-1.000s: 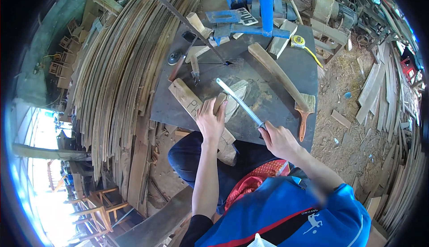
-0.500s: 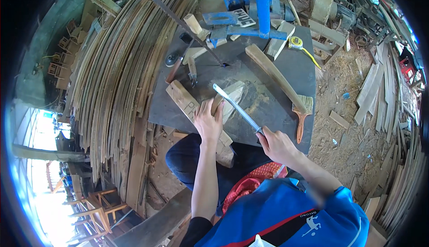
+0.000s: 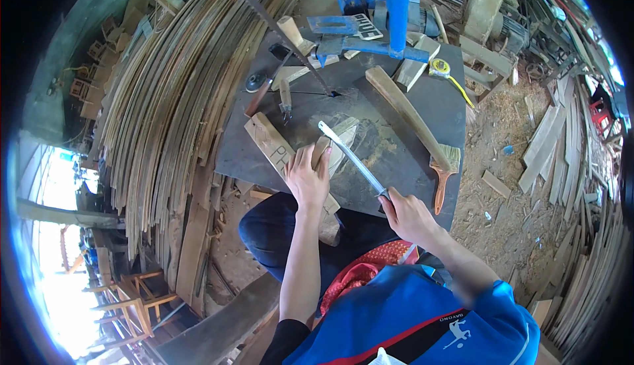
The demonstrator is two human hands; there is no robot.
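Observation:
In my left hand (image 3: 308,179) is a small brown wooden piece (image 3: 321,146), pinched between thumb and fingers, its upper end showing. My right hand (image 3: 411,213) grips the dark handle of a long silver file (image 3: 355,160). The file slants up to the left, its tip just past the wooden piece; whether they touch I cannot tell. Under my left hand lies a thick wooden board (image 3: 265,142) with pencilled marks, jutting over the table edge toward my lap. A pale pointed piece of wood (image 3: 345,132) rests on the dark metal table (image 3: 389,190) behind the file.
A saw blade (image 3: 281,35) runs down into a slot in the table, under a blue machine frame (image 3: 397,12). A long wooden bar (image 3: 404,107), a brush (image 3: 444,170), a yellow tape measure (image 3: 440,68) and pincers (image 3: 285,101) lie around. Stacked planks (image 3: 168,114) stand left.
The view has shifted slightly. Both hands keep their holds, and the file's tip sits marginally lower against the wooden piece.

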